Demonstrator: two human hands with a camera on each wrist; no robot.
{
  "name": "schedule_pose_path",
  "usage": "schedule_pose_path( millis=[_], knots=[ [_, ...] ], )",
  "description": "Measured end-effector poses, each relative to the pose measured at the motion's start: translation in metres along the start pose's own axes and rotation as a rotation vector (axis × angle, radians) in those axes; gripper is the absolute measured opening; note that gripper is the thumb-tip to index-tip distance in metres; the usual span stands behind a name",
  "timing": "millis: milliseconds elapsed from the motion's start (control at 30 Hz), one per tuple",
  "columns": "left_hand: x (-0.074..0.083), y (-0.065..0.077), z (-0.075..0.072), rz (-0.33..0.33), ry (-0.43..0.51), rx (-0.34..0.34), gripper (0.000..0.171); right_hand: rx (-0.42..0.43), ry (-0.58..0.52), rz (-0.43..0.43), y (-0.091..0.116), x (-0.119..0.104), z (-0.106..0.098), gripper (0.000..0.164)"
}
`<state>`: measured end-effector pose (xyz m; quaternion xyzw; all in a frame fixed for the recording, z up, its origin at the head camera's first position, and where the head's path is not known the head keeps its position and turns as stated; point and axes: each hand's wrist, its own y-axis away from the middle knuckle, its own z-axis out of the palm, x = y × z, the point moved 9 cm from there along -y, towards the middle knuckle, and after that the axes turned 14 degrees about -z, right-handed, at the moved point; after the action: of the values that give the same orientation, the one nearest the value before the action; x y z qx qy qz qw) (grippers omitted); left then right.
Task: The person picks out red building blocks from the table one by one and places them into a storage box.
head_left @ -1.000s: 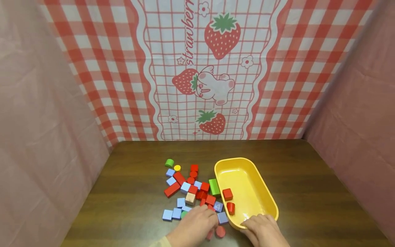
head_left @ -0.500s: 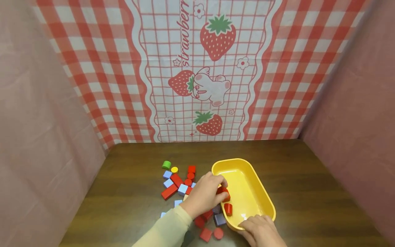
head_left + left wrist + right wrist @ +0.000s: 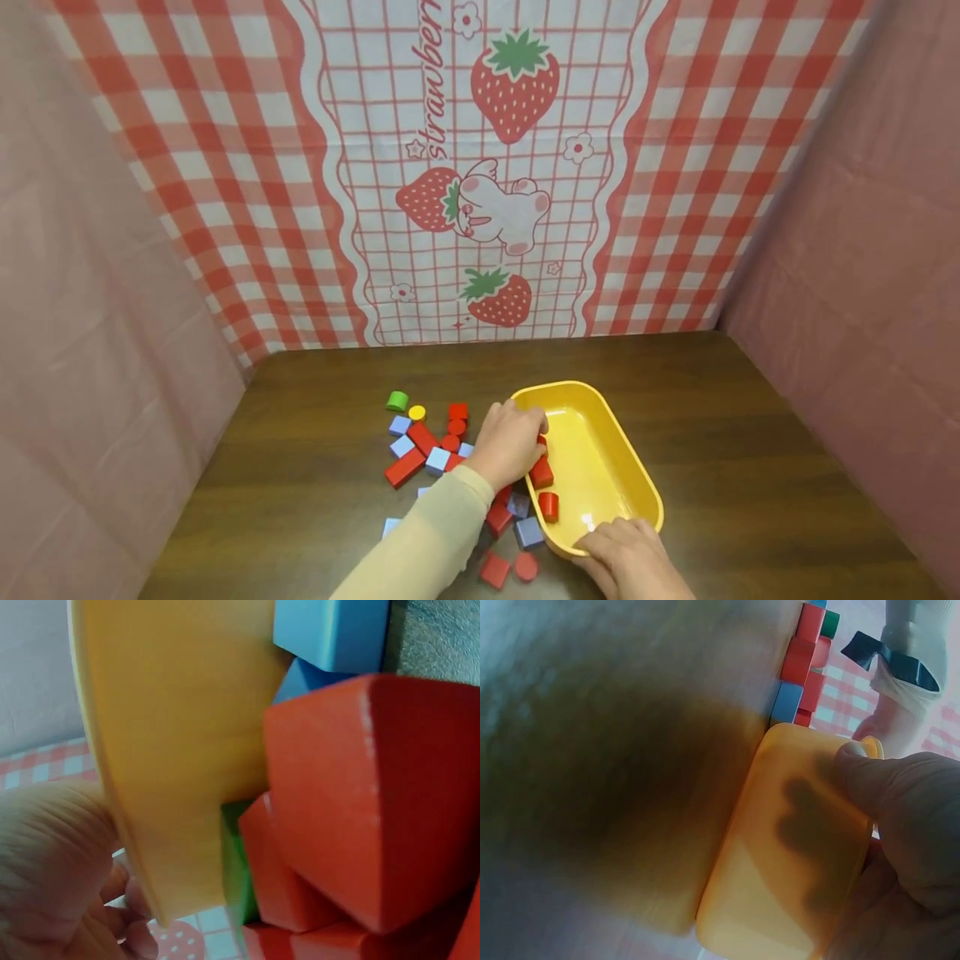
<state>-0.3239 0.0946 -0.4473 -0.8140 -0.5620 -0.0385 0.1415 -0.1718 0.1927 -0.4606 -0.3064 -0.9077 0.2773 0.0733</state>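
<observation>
My left hand (image 3: 510, 442) reaches over the left rim of a yellow plastic tray (image 3: 637, 467). Between its fingers and thumb shows a red block (image 3: 542, 442), mostly covered by the hand. Just in front of that block lies a red cube (image 3: 542, 473) in the tray, and a red cylinder (image 3: 549, 507) is beside the cube. My right hand (image 3: 633, 558) grips the tray's near rim; in the right wrist view its thumb (image 3: 866, 776) presses against the outside wall. The left wrist view shows the left fingers (image 3: 139, 937) curled beyond the tray's edge, their tips partly hidden.
Left of the tray lie several red blocks (image 3: 405, 468), light blue blocks (image 3: 438, 461), a yellow disc (image 3: 417, 412) and a green half-round block (image 3: 397, 401). A blue block (image 3: 528, 532) sits against the tray. A checked strawberry cloth (image 3: 480, 208) hangs behind the brown table (image 3: 300, 467).
My left hand has moved from the blocks near the table's front to the tray's left side, bringing a red block over the rim. The right hand has stayed on the near rim.
</observation>
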Motion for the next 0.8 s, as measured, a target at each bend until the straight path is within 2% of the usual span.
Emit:
schedule_pose_path(
  millis=[133,233,333,433,533,600,667,800],
  knots=[
    [0.000,0.003,-0.010,0.022,0.001,0.027,0.015,-0.012,-0.004,0.020,-0.001,0.001,-0.001,0.024],
    [-0.006,0.013,-0.023,0.041,0.040,0.035,0.015,-0.028,-0.013,0.040,-0.002,0.003,-0.001,0.023],
    [-0.012,0.034,-0.034,0.107,0.043,0.027,0.019,-0.023,-0.020,0.041,-0.002,0.003,-0.001,0.023],
    [-0.015,0.066,-0.038,0.238,0.041,0.004,0.024,-0.027,-0.022,0.040,-0.002,0.002,0.000,0.022],
    [-0.014,0.102,-0.035,0.378,0.035,-0.028,0.030,-0.047,-0.029,0.050,-0.002,0.002,0.001,0.021],
    [-0.014,0.122,-0.030,0.433,0.044,-0.085,0.031,-0.061,-0.032,0.058,-0.002,0.002,0.002,0.021],
    [-0.015,0.135,-0.022,0.456,0.043,-0.152,0.029,-0.072,-0.035,0.068,-0.002,0.003,0.002,0.020],
    [-0.018,0.145,-0.007,0.424,0.039,-0.269,0.020,-0.090,-0.048,0.082,-0.003,0.004,0.004,0.019]
  ],
)
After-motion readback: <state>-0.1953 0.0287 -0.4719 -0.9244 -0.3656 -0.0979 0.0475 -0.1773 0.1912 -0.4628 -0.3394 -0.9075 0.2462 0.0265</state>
